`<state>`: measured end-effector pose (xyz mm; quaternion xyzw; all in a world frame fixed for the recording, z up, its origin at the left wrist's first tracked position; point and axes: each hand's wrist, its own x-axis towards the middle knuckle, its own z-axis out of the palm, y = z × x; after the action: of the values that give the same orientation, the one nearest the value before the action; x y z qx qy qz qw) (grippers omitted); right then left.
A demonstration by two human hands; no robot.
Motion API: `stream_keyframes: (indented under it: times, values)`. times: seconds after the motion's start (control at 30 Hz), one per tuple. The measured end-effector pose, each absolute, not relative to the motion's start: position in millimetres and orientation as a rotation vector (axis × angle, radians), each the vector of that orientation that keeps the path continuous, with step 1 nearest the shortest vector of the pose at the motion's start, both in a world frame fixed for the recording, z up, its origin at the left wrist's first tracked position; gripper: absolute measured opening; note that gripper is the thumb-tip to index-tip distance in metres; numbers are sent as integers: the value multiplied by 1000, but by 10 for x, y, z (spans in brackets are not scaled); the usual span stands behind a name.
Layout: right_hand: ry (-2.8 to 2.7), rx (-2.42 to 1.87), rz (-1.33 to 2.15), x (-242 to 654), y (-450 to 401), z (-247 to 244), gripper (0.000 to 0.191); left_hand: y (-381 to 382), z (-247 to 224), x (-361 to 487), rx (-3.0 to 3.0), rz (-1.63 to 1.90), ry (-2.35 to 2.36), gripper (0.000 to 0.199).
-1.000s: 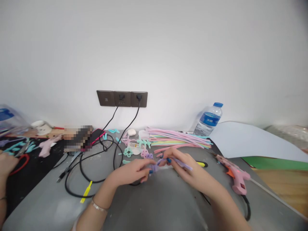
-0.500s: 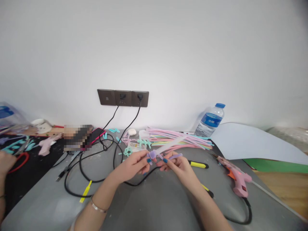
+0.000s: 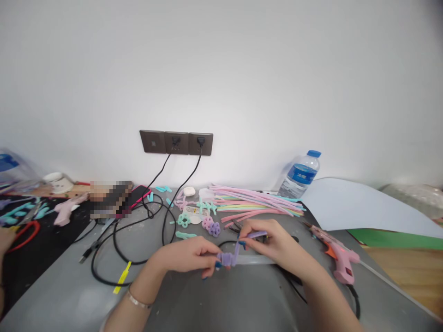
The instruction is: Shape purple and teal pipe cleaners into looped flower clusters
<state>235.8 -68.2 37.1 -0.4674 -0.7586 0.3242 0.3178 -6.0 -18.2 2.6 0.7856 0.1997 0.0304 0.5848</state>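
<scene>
My left hand (image 3: 194, 256) pinches the left end of a clear stick (image 3: 256, 260), where a purple pipe cleaner (image 3: 226, 259) is wound round it in several turns. The loose part of that pipe cleaner rises from the coil to my right hand (image 3: 263, 237), whose fingers are closed on it above the stick. The stick lies nearly level and runs rightward below my right hand. Behind my hands, a pink and purple flower shape (image 3: 211, 226) and a mint flower shape (image 3: 183, 220) lie on the grey table (image 3: 194, 304).
Pipe cleaners (image 3: 256, 199) are heaped by the wall, beside a water bottle (image 3: 300, 174). A pink glue gun (image 3: 341, 258) lies at the right near white paper (image 3: 346, 203). Black cables (image 3: 116, 240) loop at the left. Another person's hand (image 3: 6, 242) is near red-handled scissors (image 3: 29, 235) at the far left.
Both hands have come lower, and the stick has swung from slanting up to nearly level. My right hand has lifted above the stick with the loose purple end. The pink and purple flower is uncovered.
</scene>
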Motion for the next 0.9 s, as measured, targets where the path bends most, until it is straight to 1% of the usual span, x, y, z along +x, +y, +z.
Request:
stream_keyframes:
  times: [0.13,0.23,0.3,0.37,0.43,0.57,0.63,0.7,0.77,0.9]
  values:
    - [-1842,-1158,1112,2335,-589,126,20,-196,93,-98,1828,-5,375,35]
    - [-1669,-1097,1272,2242,-541,-194,33,-190,87,-98,1784,68,382,39]
    - [-1480,-1108,1232,2161,-541,-388,38,-182,60,-76,1736,196,440,40]
    - [-1286,-1182,1052,2072,-571,-527,37,-169,13,-29,1685,354,540,38]
    - [-1216,-1222,929,1988,-625,-594,33,-154,-54,35,1653,511,652,35]
    - [-1409,-1277,613,1899,-736,-522,20,-135,-185,137,1715,683,836,30]
    - [-1551,-1306,438,1924,-761,-425,17,-139,-210,139,1761,678,886,38]
    - [-1669,-1308,349,1991,-759,-315,16,-151,-200,109,1815,615,901,43]
    - [-1790,-1303,350,2086,-731,-197,15,-164,-166,63,1867,526,888,44]
    - [-1995,-1236,563,2287,-631,66,12,-178,-74,-30,1914,308,741,44]
